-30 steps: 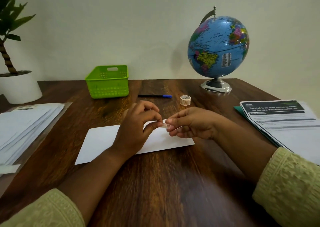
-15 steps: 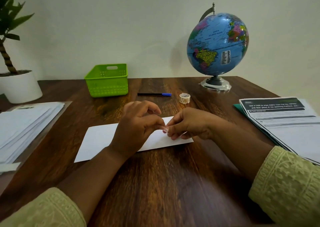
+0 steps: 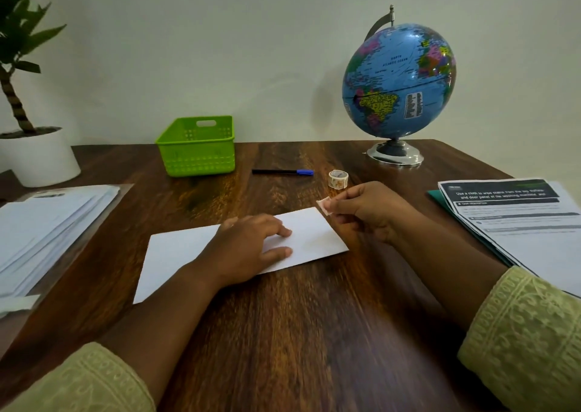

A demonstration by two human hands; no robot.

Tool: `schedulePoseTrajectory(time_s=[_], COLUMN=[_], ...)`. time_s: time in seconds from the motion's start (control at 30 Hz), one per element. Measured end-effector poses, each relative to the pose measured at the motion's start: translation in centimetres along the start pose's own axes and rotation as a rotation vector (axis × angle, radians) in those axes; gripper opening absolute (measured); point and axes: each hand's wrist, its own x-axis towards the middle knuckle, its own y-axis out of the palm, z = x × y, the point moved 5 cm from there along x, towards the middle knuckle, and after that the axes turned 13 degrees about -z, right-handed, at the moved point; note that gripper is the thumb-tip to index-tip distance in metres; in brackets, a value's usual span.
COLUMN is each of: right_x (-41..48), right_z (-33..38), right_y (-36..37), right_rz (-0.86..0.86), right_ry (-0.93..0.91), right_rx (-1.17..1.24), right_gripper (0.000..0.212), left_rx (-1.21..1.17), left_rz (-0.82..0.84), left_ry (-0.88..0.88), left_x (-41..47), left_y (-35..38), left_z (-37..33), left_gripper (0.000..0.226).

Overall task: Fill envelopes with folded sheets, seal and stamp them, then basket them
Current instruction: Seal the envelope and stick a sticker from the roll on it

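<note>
Left grip [image 3: 248,248] flat on the white envelope [image 3: 176,254], small stamp [image 3: 325,206] in the right grip [image 3: 367,212] near its far right corner.

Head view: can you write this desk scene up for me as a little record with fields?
left hand: rests flat on the white envelope
right hand: pinches a small stamp by the envelope's far right corner
stamp stuck on: not yet
stamp roll: on the table, beyond the right hand
pen: between the roll and the green basket
</note>
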Motion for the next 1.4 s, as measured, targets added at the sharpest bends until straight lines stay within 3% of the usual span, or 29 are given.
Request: schedulePoseTrajectory(time_s=[0.17, 0.3, 0.53, 0.93, 1.17, 1.4], right_x=[-0.1, 0.0, 0.6, 1.2, 1.2, 1.5], right_z=[-0.6, -1.2, -1.3, -1.5, -1.3, -1.3], right_y=[1.5, 3.0, 3.6, 4.2, 4.3, 4.0], right_rz=[0.010, 0.024, -0.002, 0.014, 0.011, -0.037], right_ry=[-0.047, -0.091, -0.095, -0.130, -0.238, -0.220], right_rx=[-0.149, -0.257, -0.300, -0.350, -0.437, -0.559], right_gripper=[0.010, 0.013, 0.022, 0.024, 0.019, 0.045], left_rx=[0.239, 0.084, -0.066, -0.065, -0.009, 0.127], left_rz=[-0.141, -0.217, -0.190, -0.124, -0.112, -0.159], left_ry=[-0.059, 0.107, 0.163, 0.133, 0.176, 0.275], left_x=[-0.1, -0.1, -0.1, 0.0, 0.0, -0.1], left_y=[-0.2, -0.4, -0.5, -0.2, -0.2, -0.3], left_z=[0.2, -1.6, -2.4, -2.3, -2.4, -3.5], left_gripper=[0.042, 0.040, 0.034, 0.029, 0.025, 0.026])
